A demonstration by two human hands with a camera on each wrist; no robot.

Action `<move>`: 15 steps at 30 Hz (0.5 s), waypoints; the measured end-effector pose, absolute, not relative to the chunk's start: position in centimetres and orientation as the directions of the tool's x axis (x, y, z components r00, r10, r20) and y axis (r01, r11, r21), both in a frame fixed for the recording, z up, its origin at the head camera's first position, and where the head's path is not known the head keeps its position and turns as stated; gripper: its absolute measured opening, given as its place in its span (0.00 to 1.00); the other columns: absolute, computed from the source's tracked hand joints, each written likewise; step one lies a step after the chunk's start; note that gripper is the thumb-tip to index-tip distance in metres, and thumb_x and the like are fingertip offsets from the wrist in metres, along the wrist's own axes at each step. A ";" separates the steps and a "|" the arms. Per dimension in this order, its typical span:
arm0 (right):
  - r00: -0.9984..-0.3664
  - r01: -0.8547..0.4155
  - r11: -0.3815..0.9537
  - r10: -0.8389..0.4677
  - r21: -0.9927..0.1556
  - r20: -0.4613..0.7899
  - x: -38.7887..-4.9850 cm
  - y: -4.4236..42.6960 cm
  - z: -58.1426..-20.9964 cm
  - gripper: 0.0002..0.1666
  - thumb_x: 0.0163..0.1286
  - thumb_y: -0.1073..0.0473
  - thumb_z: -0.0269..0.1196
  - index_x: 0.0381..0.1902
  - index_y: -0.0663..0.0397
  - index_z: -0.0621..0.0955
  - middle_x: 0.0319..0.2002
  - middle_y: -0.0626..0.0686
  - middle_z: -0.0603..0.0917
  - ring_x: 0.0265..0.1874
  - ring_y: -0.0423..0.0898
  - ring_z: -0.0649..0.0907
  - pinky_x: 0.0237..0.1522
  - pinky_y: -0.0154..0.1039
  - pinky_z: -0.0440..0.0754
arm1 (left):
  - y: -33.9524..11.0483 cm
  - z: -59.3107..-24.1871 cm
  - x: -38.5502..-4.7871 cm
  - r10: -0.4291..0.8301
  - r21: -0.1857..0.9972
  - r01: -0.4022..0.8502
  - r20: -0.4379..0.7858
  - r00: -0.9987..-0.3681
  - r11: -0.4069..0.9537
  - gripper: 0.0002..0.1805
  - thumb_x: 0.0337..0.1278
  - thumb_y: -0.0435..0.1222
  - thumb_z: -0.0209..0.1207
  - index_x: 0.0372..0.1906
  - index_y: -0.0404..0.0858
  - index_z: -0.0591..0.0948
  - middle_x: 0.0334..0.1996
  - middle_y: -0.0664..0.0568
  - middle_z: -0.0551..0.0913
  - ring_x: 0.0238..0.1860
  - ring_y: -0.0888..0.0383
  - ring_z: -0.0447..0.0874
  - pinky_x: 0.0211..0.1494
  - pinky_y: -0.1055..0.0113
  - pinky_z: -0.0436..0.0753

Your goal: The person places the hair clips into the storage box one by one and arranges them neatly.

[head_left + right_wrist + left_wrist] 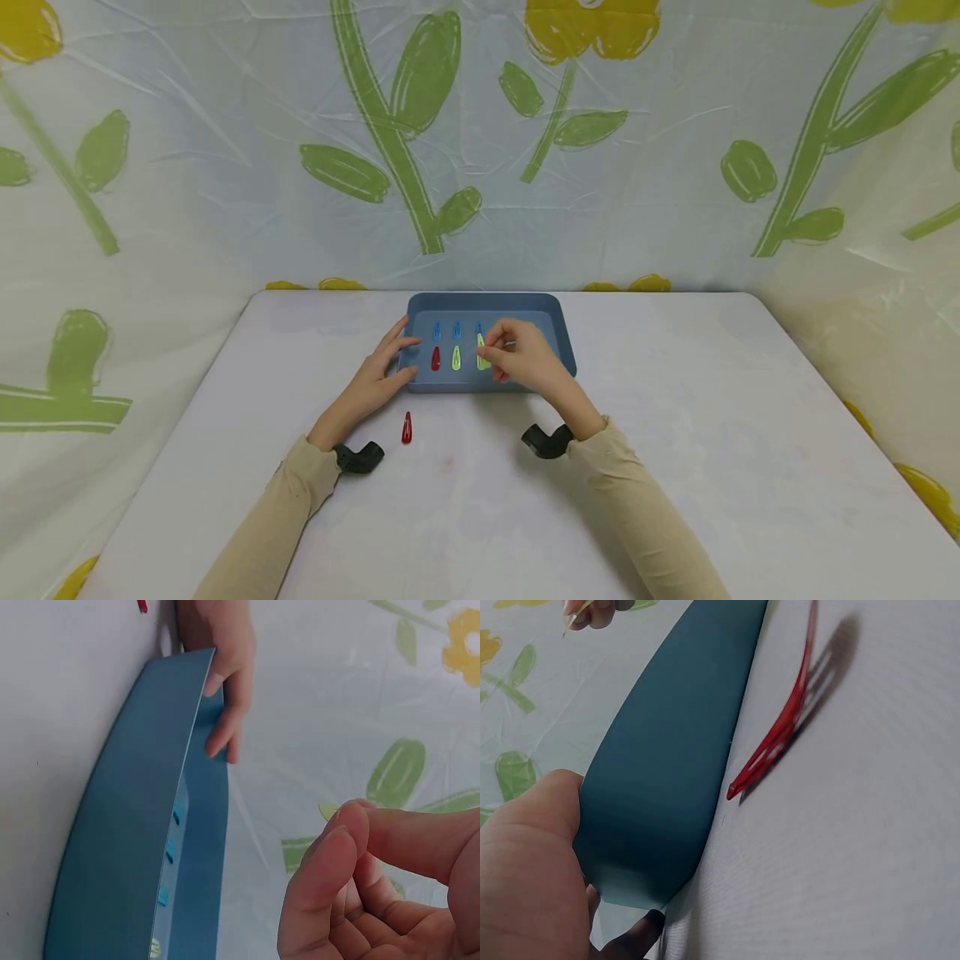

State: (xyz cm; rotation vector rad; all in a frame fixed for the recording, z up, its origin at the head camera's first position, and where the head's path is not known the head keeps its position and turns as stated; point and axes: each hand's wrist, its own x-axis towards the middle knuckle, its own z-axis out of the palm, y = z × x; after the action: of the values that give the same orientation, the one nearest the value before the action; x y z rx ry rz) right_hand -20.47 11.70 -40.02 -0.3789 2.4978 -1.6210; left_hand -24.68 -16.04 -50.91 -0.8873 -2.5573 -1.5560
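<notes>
My right hand (521, 354) pinches a yellow-green snap hair clip (481, 353) between thumb and index finger, above the blue-grey tray (480, 302). The clip's tip (327, 812) shows past the fingertips in the right wrist view. Against the tray's left side rests my left hand (375, 371), its fingers spread over the rim. Inside the tray lie blue clips (437, 331) in a back row, with a red clip (436, 358) and another yellow-green clip (456, 358) in front of them. A second red clip (780, 731) lies on the table, outside the tray.
The white table (712, 433) extends around the tray on both sides and in front. A flower-printed sheet (247, 167) hangs behind the table's far edge. Each wrist wears a black mount (546, 442) near the sleeve cuff.
</notes>
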 end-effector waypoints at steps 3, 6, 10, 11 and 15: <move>-0.965 -0.127 0.382 -0.263 -0.915 0.024 -20.8 12.2 -40.3 0.07 0.67 0.66 0.66 0.35 0.63 0.78 0.29 0.63 0.82 0.19 0.50 0.82 0.29 0.51 0.85 | -16.0 -51.0 -24.7 0.458 0.808 0.479 0.301 -0.836 0.343 0.26 0.66 0.29 0.58 0.68 0.34 0.71 0.80 0.46 0.45 0.78 0.48 0.44 0.71 0.41 0.61; -0.969 -0.116 0.374 -0.247 -0.920 0.021 -21.2 12.7 -40.7 0.07 0.68 0.65 0.66 0.35 0.63 0.78 0.31 0.67 0.82 0.19 0.50 0.82 0.28 0.49 0.85 | -16.0 -50.9 -24.6 0.459 0.805 0.486 0.309 -0.833 0.341 0.26 0.65 0.30 0.58 0.67 0.33 0.71 0.80 0.45 0.45 0.78 0.46 0.44 0.71 0.39 0.61; -0.973 -0.117 0.368 -0.230 -0.922 0.032 -21.6 13.4 -41.1 0.07 0.68 0.65 0.65 0.34 0.64 0.78 0.31 0.68 0.83 0.21 0.52 0.83 0.30 0.49 0.86 | -16.0 -51.0 -24.5 0.454 0.804 0.487 0.313 -0.834 0.341 0.26 0.65 0.30 0.58 0.67 0.33 0.71 0.80 0.45 0.46 0.78 0.46 0.45 0.71 0.39 0.61; -0.974 -0.117 0.367 -0.223 -0.923 0.035 -21.7 13.6 -41.2 0.06 0.68 0.65 0.65 0.34 0.64 0.78 0.31 0.69 0.83 0.21 0.52 0.82 0.30 0.51 0.86 | -16.0 -51.0 -24.5 0.452 0.805 0.486 0.313 -0.835 0.341 0.26 0.65 0.29 0.58 0.68 0.33 0.71 0.80 0.45 0.46 0.78 0.46 0.45 0.71 0.40 0.61; -0.980 -0.110 0.373 -0.196 -0.921 0.038 -22.1 14.1 -41.8 0.06 0.69 0.65 0.65 0.34 0.64 0.79 0.31 0.70 0.83 0.20 0.50 0.82 0.33 0.55 0.85 | -15.9 -50.9 -24.4 0.445 0.799 0.485 0.311 -0.840 0.356 0.26 0.65 0.28 0.58 0.67 0.33 0.71 0.79 0.45 0.46 0.78 0.46 0.45 0.71 0.40 0.61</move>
State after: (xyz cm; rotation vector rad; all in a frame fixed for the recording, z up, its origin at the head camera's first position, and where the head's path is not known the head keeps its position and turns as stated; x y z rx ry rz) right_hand -22.10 14.12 -41.81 -0.2839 2.5377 -1.6933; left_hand -24.38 -15.86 -50.94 -0.8764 -2.5536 -1.5263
